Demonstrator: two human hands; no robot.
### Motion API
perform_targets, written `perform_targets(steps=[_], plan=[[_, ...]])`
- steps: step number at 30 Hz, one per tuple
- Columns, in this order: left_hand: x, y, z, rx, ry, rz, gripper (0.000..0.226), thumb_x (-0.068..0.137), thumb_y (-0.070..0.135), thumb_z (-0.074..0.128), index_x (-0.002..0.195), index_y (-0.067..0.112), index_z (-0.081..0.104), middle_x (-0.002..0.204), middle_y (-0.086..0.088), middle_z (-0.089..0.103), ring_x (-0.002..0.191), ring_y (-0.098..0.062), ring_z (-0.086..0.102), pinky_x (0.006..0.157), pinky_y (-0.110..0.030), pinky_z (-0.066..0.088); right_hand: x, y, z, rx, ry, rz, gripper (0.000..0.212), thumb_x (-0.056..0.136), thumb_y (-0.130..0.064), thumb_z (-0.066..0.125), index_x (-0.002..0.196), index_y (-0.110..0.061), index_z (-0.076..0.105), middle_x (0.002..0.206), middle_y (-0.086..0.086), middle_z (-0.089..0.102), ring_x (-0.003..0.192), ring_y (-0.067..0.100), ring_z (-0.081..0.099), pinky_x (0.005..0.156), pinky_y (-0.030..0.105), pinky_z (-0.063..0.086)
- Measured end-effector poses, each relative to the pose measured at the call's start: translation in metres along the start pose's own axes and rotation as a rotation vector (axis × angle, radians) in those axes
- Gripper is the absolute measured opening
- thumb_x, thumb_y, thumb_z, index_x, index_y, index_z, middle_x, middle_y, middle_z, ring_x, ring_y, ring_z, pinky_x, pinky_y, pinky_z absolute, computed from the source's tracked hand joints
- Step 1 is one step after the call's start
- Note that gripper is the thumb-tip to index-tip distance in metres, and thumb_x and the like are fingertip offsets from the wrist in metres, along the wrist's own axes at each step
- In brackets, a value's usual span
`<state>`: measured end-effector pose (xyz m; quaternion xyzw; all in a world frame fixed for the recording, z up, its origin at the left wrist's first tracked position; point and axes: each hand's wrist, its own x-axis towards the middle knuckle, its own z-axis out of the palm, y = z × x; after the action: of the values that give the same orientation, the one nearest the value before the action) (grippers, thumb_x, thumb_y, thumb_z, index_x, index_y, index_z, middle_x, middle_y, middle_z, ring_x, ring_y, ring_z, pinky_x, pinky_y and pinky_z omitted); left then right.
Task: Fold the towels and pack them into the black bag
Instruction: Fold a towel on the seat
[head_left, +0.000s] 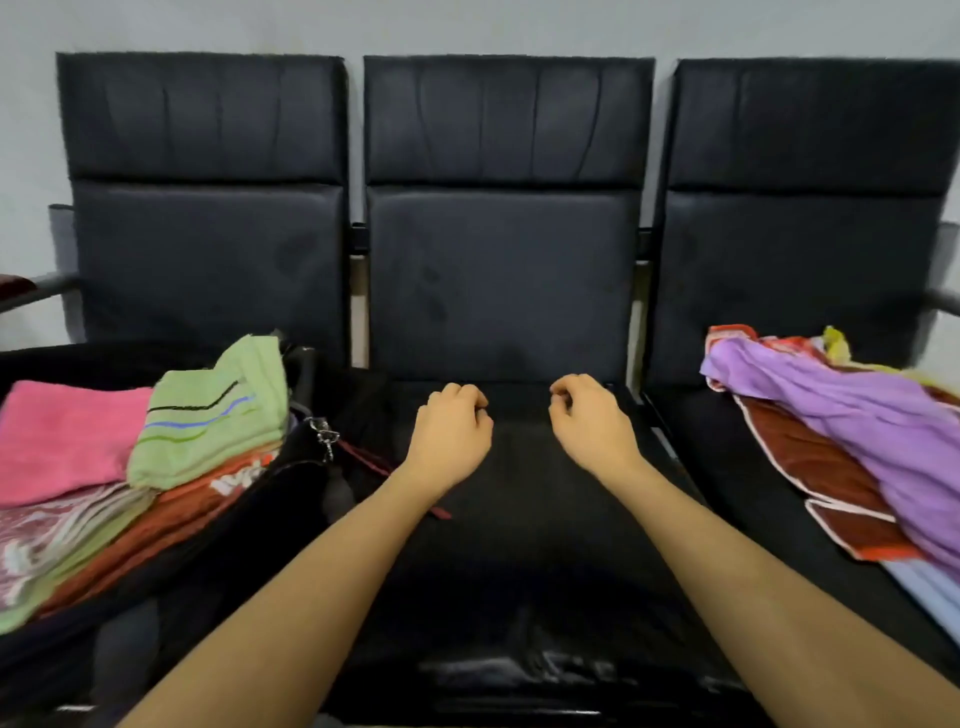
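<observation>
Three black padded seats (501, 291) stand in a row against a pale wall (467, 26), their backrests upright and their cushions running toward the camera. The middle seat cushion (519, 519) lies bare and dark below the two forearms.

On the left seat sits the black bag (270, 499), open at the top, its rim running diagonally from near the metal zip pull (324, 434) down toward the lower left. Folded towels are stacked inside it. A pink towel (67, 436) lies on top at the far left, and a light green towel (213, 415) with dark and blue stripes rests beside it, its far corner tipped up. Beneath these show an orange-red towel (171, 519) with white lettering and a pale patterned towel (47, 540), with more green edges at the bottom of the stack.

On the right seat lies a loose, unfolded heap. A purple towel (852, 431) drapes across the top, over a dark red towel (815, 467) with a pale border. A bit of yellow cloth (839, 345) pokes out at the far end, and a light blue cloth (930, 592) shows at the near edge.

Both hands hover over the middle seat, a little apart from each other. The left hand (452, 426) has its fingers curled in loosely and holds nothing. The right hand (592, 421) is likewise loosely curled and holds nothing.
</observation>
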<state>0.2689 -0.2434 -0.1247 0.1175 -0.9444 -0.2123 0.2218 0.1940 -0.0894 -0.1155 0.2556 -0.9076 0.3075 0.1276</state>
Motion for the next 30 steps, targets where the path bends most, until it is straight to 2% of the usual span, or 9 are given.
perform_targets(steps=[4,7,10,11,15,20,23,27,30], plan=[[0.014,0.074,0.046,-0.088,-0.094,0.123,0.027,0.096,0.018,0.045,0.120,0.012,0.057,0.120,-0.004,0.054,0.111,-0.021,0.049,0.098,-0.037,0.040,-0.005,0.075,-0.049,0.012,0.071,0.143,0.022,0.096,-0.018,0.045,0.111,-0.013,0.060,0.110,0.002,0.059,0.087,0.019,0.057,0.072,0.031,0.043],[0.027,0.128,0.083,-0.150,-0.169,0.210,0.025,0.096,0.016,0.045,0.118,0.013,0.058,0.118,-0.004,0.055,0.110,-0.020,0.050,0.098,-0.038,0.041,-0.008,0.128,-0.077,-0.006,0.162,0.219,0.020,0.093,-0.015,0.047,0.104,-0.011,0.063,0.103,0.006,0.064,0.095,0.025,0.060,0.081,0.037,0.049],[0.040,0.178,0.121,-0.207,-0.224,0.281,0.024,0.096,0.014,0.045,0.114,0.014,0.061,0.116,-0.003,0.057,0.110,-0.020,0.051,0.098,-0.039,0.042,-0.010,0.179,-0.099,-0.104,0.266,0.288,0.016,0.092,-0.014,0.050,0.095,-0.009,0.064,0.086,0.002,0.061,0.083,0.020,0.060,0.076,0.032,0.048],[0.044,0.194,0.133,-0.220,-0.241,0.293,0.024,0.095,0.013,0.045,0.113,0.014,0.061,0.116,-0.003,0.057,0.110,-0.019,0.051,0.098,-0.040,0.042,-0.009,0.197,-0.104,-0.137,0.281,0.323,0.016,0.092,-0.016,0.050,0.095,-0.009,0.064,0.087,0.004,0.061,0.084,0.021,0.061,0.075,0.031,0.047],[0.061,0.251,0.180,-0.299,-0.297,0.320,0.024,0.092,0.010,0.045,0.106,0.014,0.064,0.111,-0.004,0.062,0.104,-0.022,0.056,0.093,-0.043,0.045,-0.008,0.258,-0.125,-0.169,0.331,0.459,0.025,0.091,-0.012,0.047,0.110,-0.002,0.061,0.113,0.017,0.062,0.105,0.036,0.056,0.090,0.042,0.043],[0.072,0.299,0.233,-0.437,-0.350,0.332,0.026,0.088,0.005,0.045,0.101,0.009,0.067,0.107,-0.007,0.067,0.100,-0.027,0.060,0.090,-0.042,0.048,-0.016,0.317,-0.142,-0.375,0.328,0.509,0.031,0.085,-0.011,0.055,0.114,-0.001,0.057,0.118,0.022,0.056,0.108,0.040,0.049,0.090,0.043,0.034],[0.075,0.317,0.261,-0.453,-0.403,0.354,0.031,0.087,0.002,0.046,0.110,0.007,0.066,0.116,-0.011,0.066,0.108,-0.031,0.058,0.094,-0.042,0.046,-0.023,0.341,-0.139,-0.466,0.289,0.499,0.032,0.086,-0.021,0.057,0.112,-0.002,0.058,0.114,0.020,0.056,0.106,0.039,0.049,0.088,0.044,0.032],[0.077,0.330,0.285,-0.302,-0.527,0.392,0.047,0.090,0.005,0.042,0.136,0.015,0.050,0.139,-0.010,0.050,0.128,-0.032,0.044,0.105,-0.045,0.036,-0.024,0.357,-0.131,-0.566,0.274,0.459,0.031,0.083,-0.021,0.040,0.094,-0.003,0.062,0.097,0.019,0.061,0.094,0.037,0.055,0.082,0.043,0.034],[0.079,0.328,0.289,-0.303,-0.541,0.370,0.052,0.093,0.007,0.041,0.144,0.019,0.037,0.144,-0.010,0.044,0.129,-0.034,0.041,0.106,-0.044,0.036,-0.023,0.354,-0.132,-0.482,0.374,0.401,0.031,0.084,-0.022,0.036,0.090,-0.004,0.060,0.090,0.016,0.063,0.090,0.034,0.057,0.079,0.039,0.026]])
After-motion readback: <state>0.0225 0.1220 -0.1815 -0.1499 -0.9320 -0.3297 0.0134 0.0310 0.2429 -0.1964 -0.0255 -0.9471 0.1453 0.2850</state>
